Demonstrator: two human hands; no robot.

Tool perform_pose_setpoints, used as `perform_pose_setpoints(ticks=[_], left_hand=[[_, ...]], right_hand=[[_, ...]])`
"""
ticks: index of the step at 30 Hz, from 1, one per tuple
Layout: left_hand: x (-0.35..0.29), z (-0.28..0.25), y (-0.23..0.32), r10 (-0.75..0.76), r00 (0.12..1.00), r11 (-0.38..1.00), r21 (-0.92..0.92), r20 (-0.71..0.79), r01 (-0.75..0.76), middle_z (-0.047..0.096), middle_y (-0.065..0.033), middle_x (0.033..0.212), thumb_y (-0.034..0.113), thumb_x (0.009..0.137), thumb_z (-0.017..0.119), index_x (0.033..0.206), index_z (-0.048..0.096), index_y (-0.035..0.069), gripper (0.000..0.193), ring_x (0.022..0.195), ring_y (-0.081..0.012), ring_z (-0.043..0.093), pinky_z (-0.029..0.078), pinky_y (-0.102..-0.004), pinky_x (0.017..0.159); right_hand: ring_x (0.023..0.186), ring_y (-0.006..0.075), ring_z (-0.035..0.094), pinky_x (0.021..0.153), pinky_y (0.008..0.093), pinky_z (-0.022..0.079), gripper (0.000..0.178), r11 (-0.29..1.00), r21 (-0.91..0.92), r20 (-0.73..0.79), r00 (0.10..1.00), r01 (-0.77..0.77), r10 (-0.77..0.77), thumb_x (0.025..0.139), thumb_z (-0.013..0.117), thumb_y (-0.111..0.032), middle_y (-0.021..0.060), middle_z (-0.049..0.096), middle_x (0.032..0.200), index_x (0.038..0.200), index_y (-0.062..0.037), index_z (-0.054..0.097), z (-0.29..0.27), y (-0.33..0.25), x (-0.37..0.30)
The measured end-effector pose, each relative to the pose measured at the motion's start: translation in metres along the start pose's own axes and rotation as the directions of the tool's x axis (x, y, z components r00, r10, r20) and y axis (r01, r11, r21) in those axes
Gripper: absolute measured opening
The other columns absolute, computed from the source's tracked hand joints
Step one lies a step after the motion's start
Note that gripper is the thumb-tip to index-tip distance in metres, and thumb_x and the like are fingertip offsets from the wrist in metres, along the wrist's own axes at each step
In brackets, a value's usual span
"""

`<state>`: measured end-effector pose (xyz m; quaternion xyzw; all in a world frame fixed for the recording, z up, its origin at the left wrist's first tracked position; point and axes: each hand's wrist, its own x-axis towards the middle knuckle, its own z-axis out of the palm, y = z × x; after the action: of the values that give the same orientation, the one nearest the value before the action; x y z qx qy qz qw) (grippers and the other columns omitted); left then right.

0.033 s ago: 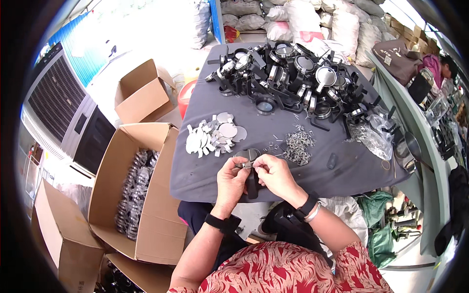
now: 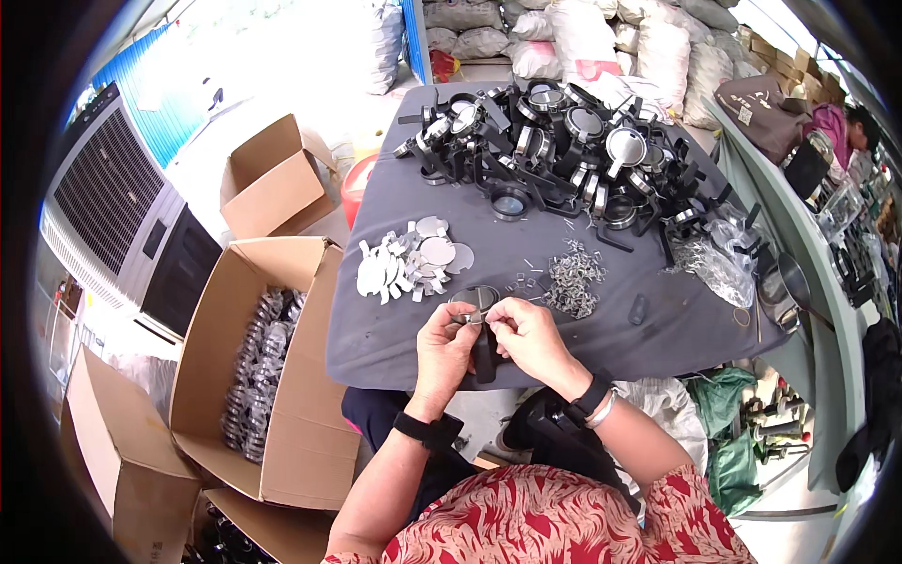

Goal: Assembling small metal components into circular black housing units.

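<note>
At the table's near edge, my left hand [image 2: 445,346] is closed on a round metal-rimmed part with a black handle [image 2: 485,361]. The round end lies just beyond my fingers and the handle points toward me. My right hand [image 2: 532,340] pinches at the rim where the handle joins; anything small between its fingertips is hidden. Beyond my left hand lies a pile of flat silver discs with tabs [image 2: 437,250]. A heap of small bent metal clips [image 2: 575,282] sits beyond my right hand, with a few strewn beside it.
Many similar black-handled round parts [image 2: 584,122] cover the table's far side. A plastic bag [image 2: 728,258] and a small dark block [image 2: 639,309] lie to the right. An open carton [image 2: 310,376] of wrapped parts stands left. Another person [image 2: 853,132] is at far right.
</note>
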<state>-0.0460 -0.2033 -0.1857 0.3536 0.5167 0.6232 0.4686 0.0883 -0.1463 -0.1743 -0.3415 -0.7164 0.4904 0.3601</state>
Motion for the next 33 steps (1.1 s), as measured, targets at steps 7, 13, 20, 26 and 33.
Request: perform_pose_setpoints(ticks=[7,13,20,26,33], left_hand=[[0.000,-0.002,0.001,0.005,1.000,1.000,0.001,0.007,-0.005,0.058,0.0023,0.067,0.005,0.090,0.057,0.101,0.058,0.007,0.011,0.047,-0.0020,0.047,0.036,-0.0185,0.038],[0.002,-0.009,0.001,-0.010,0.998,1.000,-0.015,0.065,0.011,0.059,0.0025,0.068,0.005,0.090,0.057,0.102,0.058,0.007,0.012,0.048,-0.0015,0.047,0.037,-0.0183,0.039],[0.003,-0.012,-0.003,0.011,0.998,1.000,0.006,0.061,-0.012,0.061,0.0023,0.070,0.003,0.090,0.056,0.102,0.059,0.007,0.013,0.050,-0.0018,0.048,0.037,-0.0181,0.041],[0.002,-0.014,0.003,-0.013,0.998,0.999,-0.031,0.061,0.015,0.063,0.0009,0.073,0.002,0.089,0.056,0.101,0.060,0.005,0.014,0.055,-0.0023,0.050,0.039,-0.0189,0.045],[0.005,-0.017,0.002,-0.007,0.988,0.998,-0.061,0.156,0.017,0.067,-0.0010,0.081,0.003,0.088,0.057,0.103,0.062,0.007,0.016,0.062,-0.0048,0.060,0.036,-0.0156,0.047]], right_hand=[[0.055,0.0143,0.060,0.049,0.0276,0.047,0.009,0.848,-0.304,0.002,0.891,0.434,-0.455,0.082,0.059,0.002,0.0082,0.059,0.078,0.091,0.0007,0.056,-0.006,0.014,0.008],[0.055,0.0142,0.060,0.050,0.0278,0.047,0.011,0.992,0.046,-0.021,0.993,0.117,-0.117,0.082,0.060,0.003,0.0089,0.062,0.080,0.091,0.0005,0.054,-0.003,0.005,0.007],[0.055,0.0087,0.057,0.048,0.0235,0.046,0.010,0.907,-0.176,-0.074,0.913,0.383,-0.400,0.082,0.061,0.004,0.0040,0.060,0.076,0.091,-0.0001,0.057,0.007,0.005,0.009],[0.076,0.0251,0.058,0.067,0.0348,0.047,0.023,0.875,-0.336,-0.047,0.922,0.347,-0.384,0.072,0.073,-0.008,0.0060,0.059,0.080,0.090,-0.0046,0.061,-0.011,0.003,0.016],[0.085,0.0242,0.054,0.076,0.0371,0.038,0.034,0.771,-0.461,0.172,0.897,0.439,-0.408,0.069,0.075,-0.036,0.0040,0.057,0.082,0.085,-0.0095,0.061,-0.024,0.007,0.035]])
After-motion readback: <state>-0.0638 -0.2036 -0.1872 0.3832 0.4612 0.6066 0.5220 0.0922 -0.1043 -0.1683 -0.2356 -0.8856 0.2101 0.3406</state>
